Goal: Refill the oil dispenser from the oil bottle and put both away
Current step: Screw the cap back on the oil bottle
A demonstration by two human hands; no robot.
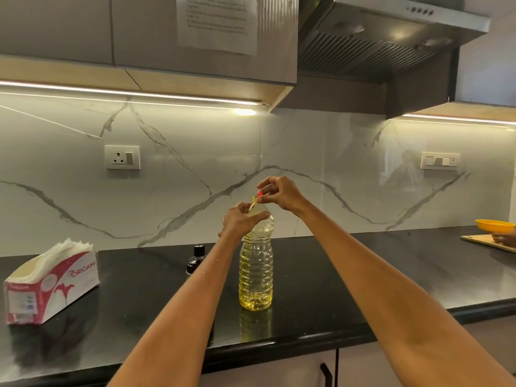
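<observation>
Standing upright on the black countertop (349,275), the oil bottle (255,275) is a clear ribbed plastic one filled with pale yellow oil, set near the middle of the counter and a little back from its front edge. The left hand (240,220) curls round the bottle's shoulder just below the neck, and the right hand (279,192) pinches a small red cap (260,193) between thumb and fingertips right at the mouth; whether the cap sits on the neck or is just off it cannot be told. Behind the left forearm stands the oil dispenser (196,259), a small dark bottle with a black top, partly hidden. A tissue box (50,286) lies well apart to the left, near the front edge. Far right, a wooden cutting board (480,241) carries an orange bowl (494,226), with another person's fingers (505,237) resting on the board. Bare counter stretches between the bottle and the board.
</observation>
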